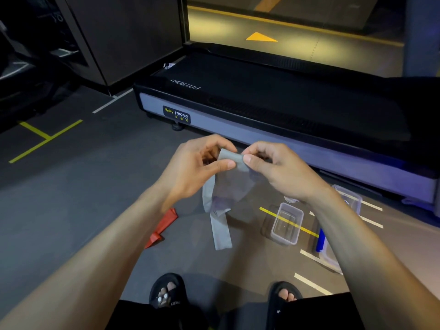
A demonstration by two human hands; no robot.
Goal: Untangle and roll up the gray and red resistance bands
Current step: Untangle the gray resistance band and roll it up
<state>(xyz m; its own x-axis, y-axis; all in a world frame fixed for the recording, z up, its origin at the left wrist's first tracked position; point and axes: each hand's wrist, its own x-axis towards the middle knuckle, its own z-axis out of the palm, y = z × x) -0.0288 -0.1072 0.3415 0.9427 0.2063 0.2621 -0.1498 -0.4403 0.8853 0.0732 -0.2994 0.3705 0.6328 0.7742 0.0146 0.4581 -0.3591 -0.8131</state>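
dark gym floor [71,186], both hands [235,165] pinching thin gray band [232,160], crumpled red band [164,226] below

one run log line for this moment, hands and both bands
left hand: pinches gray band top end | right hand: pinches same end | gray band: rest hangs, unrolled | red band: on floor, untouched

Two bands [220,225], two clear tubs [287,223]

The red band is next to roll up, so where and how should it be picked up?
Probably at the red band's far end near, coming from above with the left hand, the nearer one. It lies crumpled on the floor, its near end hidden by the left forearm.
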